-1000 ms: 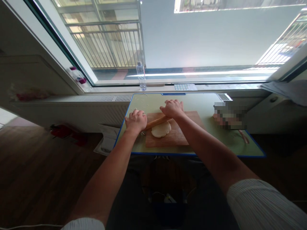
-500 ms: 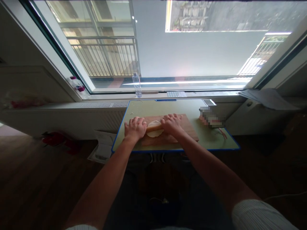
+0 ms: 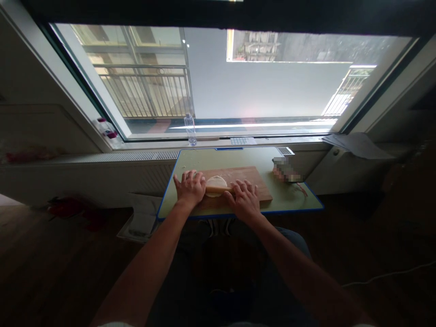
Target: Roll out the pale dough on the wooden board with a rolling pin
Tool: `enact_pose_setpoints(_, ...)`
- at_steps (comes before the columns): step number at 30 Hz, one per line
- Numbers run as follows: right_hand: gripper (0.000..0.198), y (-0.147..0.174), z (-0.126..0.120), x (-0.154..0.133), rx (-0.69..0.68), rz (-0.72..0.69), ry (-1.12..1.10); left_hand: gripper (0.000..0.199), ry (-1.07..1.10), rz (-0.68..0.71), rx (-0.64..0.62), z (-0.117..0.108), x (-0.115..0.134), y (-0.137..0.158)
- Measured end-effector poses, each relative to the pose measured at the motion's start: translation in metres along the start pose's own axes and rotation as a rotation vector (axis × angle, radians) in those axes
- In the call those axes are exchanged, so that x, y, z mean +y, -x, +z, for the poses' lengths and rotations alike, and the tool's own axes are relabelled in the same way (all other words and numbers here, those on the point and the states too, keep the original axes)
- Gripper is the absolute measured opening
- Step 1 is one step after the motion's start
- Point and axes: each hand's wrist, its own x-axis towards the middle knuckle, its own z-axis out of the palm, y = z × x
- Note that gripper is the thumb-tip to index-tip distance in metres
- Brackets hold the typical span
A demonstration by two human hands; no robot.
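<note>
A wooden rolling pin (image 3: 217,190) lies crosswise over a flat round of dough (image 3: 217,180). My left hand (image 3: 191,187) is closed over its left end, and my right hand (image 3: 244,200) is closed over its right end. Both palms face down, so the pin's ends are hidden under them. The dough shows beyond the pin and a little on its near side. Beneath everything is a wooden cutting board (image 3: 260,181), with pale flour-like traces on its far part.
The board rests on a small blue-edged table (image 3: 200,156). A blurred-out object (image 3: 286,170) lies on its right side. A clear bottle (image 3: 190,131) and another bottle (image 3: 107,128) stand by the window. Papers (image 3: 356,145) lie at right; a radiator (image 3: 143,156) runs behind.
The rolling pin and both hands have come nearer to me over the dough, exposing more of its far part. The view has tilted upward slightly.
</note>
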Motion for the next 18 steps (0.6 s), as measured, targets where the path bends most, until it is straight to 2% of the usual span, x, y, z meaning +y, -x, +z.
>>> enact_pose_setpoints(4, 0.055, -0.012, -0.004, -0.003, -0.003, 0.026, 0.011, 0.046, 0.0, 0.002, -0.077, 0.001, 0.001, -0.023)
enact_pose_setpoints(11, 0.05, -0.052, -0.007, 0.001, 0.006, 0.054, 0.013, 0.049, -0.012, -0.001, -0.329, 0.008, 0.002, -0.077)
enact_pose_setpoints(14, 0.047, -0.062, -0.009, 0.004, 0.014, 0.038, 0.013, 0.051, -0.02, -0.021, -0.391, 0.008, 0.003, -0.083)
enact_pose_setpoints(18, 0.042, -0.057, -0.009, 0.009, -0.001, -0.002, -0.002, 0.051, -0.056, -0.052, -0.398, 0.002, 0.006, -0.073)
